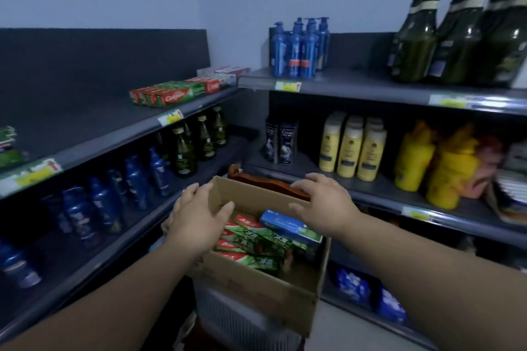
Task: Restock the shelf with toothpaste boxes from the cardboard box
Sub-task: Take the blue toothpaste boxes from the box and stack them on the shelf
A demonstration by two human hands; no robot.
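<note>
- Shelf (182,111), dark grey, left run: upper board, well above and beyond the left fingers, with a row of red-and-green toothpaste boxes already shelved (176,94) lying flat toward its far end.
- Right shelving (399,88), meeting the left run at the corner: blue pump bottles (299,51) and dark green bottles (456,37) on top; yellow bottles (353,148) one level down, just beyond the right fingers.
- Cardboard box (256,288), open-topped, directly under both hands, resting on a pale slatted crate (236,319).
- Toothpaste boxes in the carton (256,242), red-and-green, piled loosely below the fingers; one blue-and-green box (291,226) lies on top, just under the right fingers.
- Brown wooden piece (271,182) behind the carton's far rim, at the tips of the right fingers.
- Left hand (199,216): palm down over the carton's left rim, fingers (196,191) spread apart, gripping nothing.
- Right hand (322,205): palm down over the carton's far right corner, fingers (310,179) apart and curved, empty; contact with the rim cannot be told.
</note>
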